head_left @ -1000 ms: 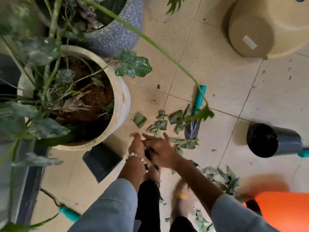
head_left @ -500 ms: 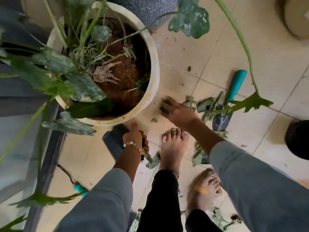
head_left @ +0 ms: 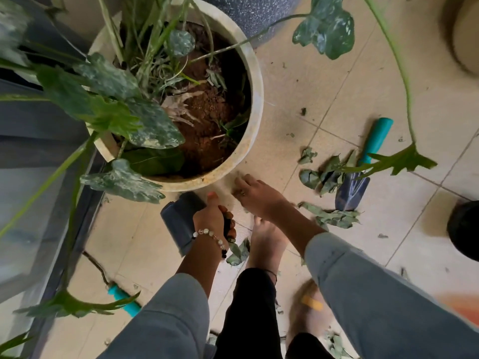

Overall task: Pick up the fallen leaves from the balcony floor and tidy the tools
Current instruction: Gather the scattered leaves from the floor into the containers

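Down by the foot of the cream pot (head_left: 255, 120), the right hand (head_left: 256, 195) reaches to the tiled floor (head_left: 324, 73), fingers curled low as if gathering a scrap; the blur hides whether anything is pinched. The left hand (head_left: 213, 218) is closed round a dark handle, thumb up, with a leaf (head_left: 237, 252) dangling below it and the dark dustpan (head_left: 181, 221) just beside, apparently the thing that handle belongs to.

The main leaves (head_left: 325, 174) lie further right, heaped against the blue blade of the teal-handled trowel (head_left: 363, 172), with a second clump (head_left: 333, 216) nearer the bare foot (head_left: 267, 244).

Best play here, by the look of it: sweep the scraps together with a flat palm rather than pick singly, bring the pan's lip flat to the tile, and lift the trowel clear first so nothing hides under it. Mind the trailing green stem (head_left: 396, 60) overhead. Another teal handle (head_left: 124, 299) waits at lower left.
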A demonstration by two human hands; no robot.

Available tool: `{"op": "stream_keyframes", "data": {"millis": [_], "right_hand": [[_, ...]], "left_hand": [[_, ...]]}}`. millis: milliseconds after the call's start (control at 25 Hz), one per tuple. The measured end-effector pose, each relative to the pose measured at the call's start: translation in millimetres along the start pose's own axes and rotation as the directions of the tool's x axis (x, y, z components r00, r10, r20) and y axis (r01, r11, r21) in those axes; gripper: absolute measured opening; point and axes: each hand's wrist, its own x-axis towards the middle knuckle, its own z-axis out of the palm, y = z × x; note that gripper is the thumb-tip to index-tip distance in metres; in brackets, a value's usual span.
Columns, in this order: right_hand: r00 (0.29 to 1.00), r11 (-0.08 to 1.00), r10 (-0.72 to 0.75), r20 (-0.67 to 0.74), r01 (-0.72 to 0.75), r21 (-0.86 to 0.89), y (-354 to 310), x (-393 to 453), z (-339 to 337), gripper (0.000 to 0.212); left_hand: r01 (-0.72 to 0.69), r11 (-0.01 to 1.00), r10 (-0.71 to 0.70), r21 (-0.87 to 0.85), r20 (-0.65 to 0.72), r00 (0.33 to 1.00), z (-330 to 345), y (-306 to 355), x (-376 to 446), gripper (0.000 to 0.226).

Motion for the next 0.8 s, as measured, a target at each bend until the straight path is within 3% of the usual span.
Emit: {"op": "stream_keyframes", "data": {"millis": [40,80,120,160,200,240,280,320,360,400,480,560,640,680,720,760,800], "right_hand": [[1.0,1.0,0.014,0.018,-0.014,-0.005,5.2,-3.4,-1.1,0.014],[0.993,0.997,-0.049,-0.103,0.042,-0.065,9.6,-3.6,10.3,0.013],[0.992,0.999,-0.005,-0.129,0.0,-0.039,11.7,-3.9,11.2,0.013],[0.981,0.996,0.081,-0.176,-0.073,0.053,17.2,-5.7,10.0,0.009],[0.958,0.945,0.258,-0.123,-0.223,0.24,21.7,-8.6,-2.3,0.01],[0.853,0.746,0.507,-0.124,-0.362,0.559,24.3,-11.1,-9.4,0.014],[0.716,0.408,0.698,-0.02,-0.374,0.833,23.9,-16.0,-18.6,0.016],[0.617,0.055,0.775,0.135,-0.279,0.959,17.7,-22.1,-29.0,0.017],[0.575,-0.16,0.785,0.229,-0.168,0.973,6.3,-31.3,-40.2,0.018],[0.572,-0.17,0.788,0.228,-0.154,0.973,-7.5,-40.7,-47.8,0.018],[0.645,0.169,0.764,0.017,-0.226,0.96,-34.1,-63.4,-63.7,0.02],[0.8,0.483,0.587,-0.126,-0.221,0.847,-44.2,-88.0,-69.1,0.031],[0.937,0.763,0.344,-0.055,-0.245,0.598,-28.0,-108.1,-72.9,0.047],[0.962,0.85,0.274,0.001,-0.243,0.467,-15.4,-115.4,-72.7,0.053],[0.967,0.862,0.244,0.069,-0.249,0.441,-1.9,-118.9,-72.0,0.054],[0.963,0.801,0.25,0.099,-0.263,0.537,9.3,-120.6,-72.7,0.047],[0.949,0.635,0.305,0.077,-0.263,0.726,21.3,-119.7,-73.0,0.036]], "left_hand": [[-0.008,1.0,0.009,-0.016,0.022,1.0,2.0,-0.6,-1.9,0.052],[-0.016,1.0,0.017,-0.025,0.025,1.0,3.5,-2.7,1.4,0.052],[-0.01,0.999,0.01,-0.049,0.004,1.0,3.0,-1.4,0.2,0.052],[-0.01,0.999,0.01,-0.051,-0.001,1.0,2.4,-0.5,2.4,0.052],[-0.005,0.999,0.005,-0.054,-0.005,1.0,3.3,1.4,-1.1,0.051],[-0.008,0.998,0.007,-0.066,-0.011,1.0,2.8,-0.5,2.9,0.049],[0.009,0.996,-0.01,-0.094,-0.018,1.0,5.9,-0.6,-1.8,0.047],[0.048,0.991,-0.047,-0.127,0.011,0.999,11.8,-1.7,-4.4,0.047],[0.102,0.978,-0.093,-0.18,0.057,0.994,20.1,0.3,-14.4,0.049],[0.139,0.972,-0.12,-0.192,0.104,0.987,30.0,0.4,-21.0,0.053],[0.129,0.978,-0.109,-0.166,0.126,0.986,50.3,-0.4,-29.9,0.06],[0.129,0.983,-0.105,-0.13,0.179,0.978,60.2,1.0,-40.0,0.068],[0.138,0.99,-0.127,-0.032,0.223,0.966,64.9,-5.4,-34.9,0.081],[0.121,0.993,-0.121,0.013,0.228,0.966,64.9,-10.2,-34.2,0.079],[0.087,0.996,-0.086,0.002,0.202,0.976,65.2,-13.7,-34.8,0.068],[0.058,0.998,-0.051,-0.036,0.173,0.984,67.0,-15.1,-38.1,0.051],[0.043,0.997,-0.033,-0.063,0.16,0.987,69.5,-16.0,-37.1,0.039]]}}
